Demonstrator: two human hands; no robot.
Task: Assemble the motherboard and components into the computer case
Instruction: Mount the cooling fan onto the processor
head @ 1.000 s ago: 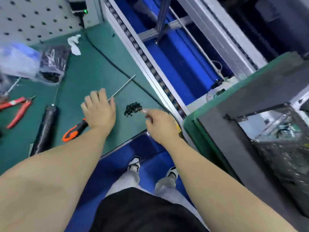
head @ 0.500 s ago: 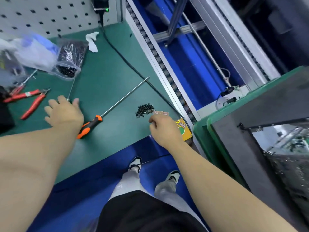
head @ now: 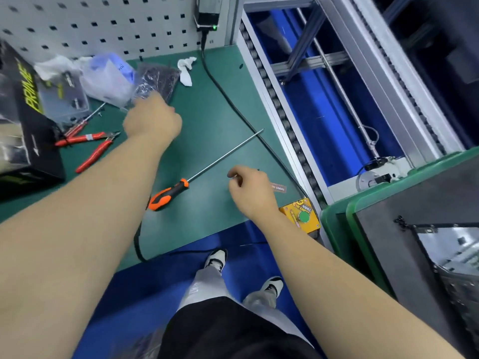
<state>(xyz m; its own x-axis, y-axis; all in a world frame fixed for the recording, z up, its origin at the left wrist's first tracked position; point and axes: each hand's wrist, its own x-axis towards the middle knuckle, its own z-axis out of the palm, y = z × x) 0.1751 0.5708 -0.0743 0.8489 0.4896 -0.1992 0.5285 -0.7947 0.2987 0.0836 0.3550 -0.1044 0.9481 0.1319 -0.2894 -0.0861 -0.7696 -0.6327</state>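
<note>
Your left hand [head: 153, 120] reaches to dark plastic bag [head: 158, 80] at back of green table [head: 212, 107]. Your right hand [head: 252, 190] hovers, fingers [head: 234, 176] curled, beside long orange-handled screwdriver [head: 171, 194]. Red cutters [head: 90, 146] lie left.

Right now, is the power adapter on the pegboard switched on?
On: the power adapter shows a lit green light at its lower edge.

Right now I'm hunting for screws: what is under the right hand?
Under the right hand only bare green mat and a small label beside it show. Whatever lies beneath the curled fingers is covered.
</note>
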